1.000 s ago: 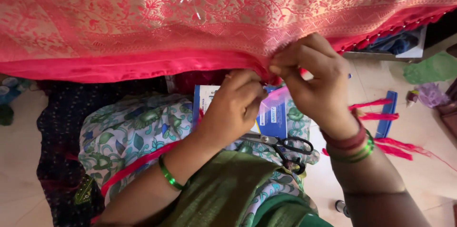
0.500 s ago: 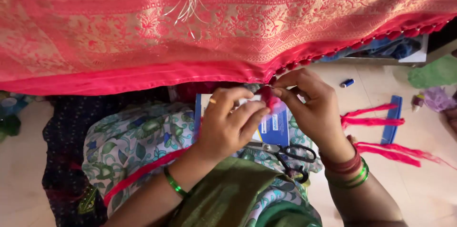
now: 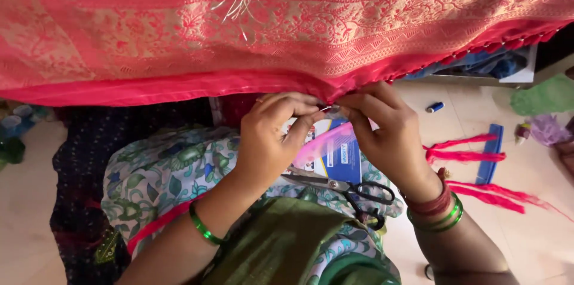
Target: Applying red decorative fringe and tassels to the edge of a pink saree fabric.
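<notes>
Both my left hand (image 3: 272, 135) and right hand (image 3: 382, 126) pinch the red sari hem (image 3: 239, 85); the needle (image 3: 326, 107) between them could prick a fingertip.

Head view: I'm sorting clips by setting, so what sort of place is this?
Probably a home floor used for hand sewing: red patterned cloth hangs over the lap, with scissors, a thread spool and red thread bundles on pale flooring.
</notes>
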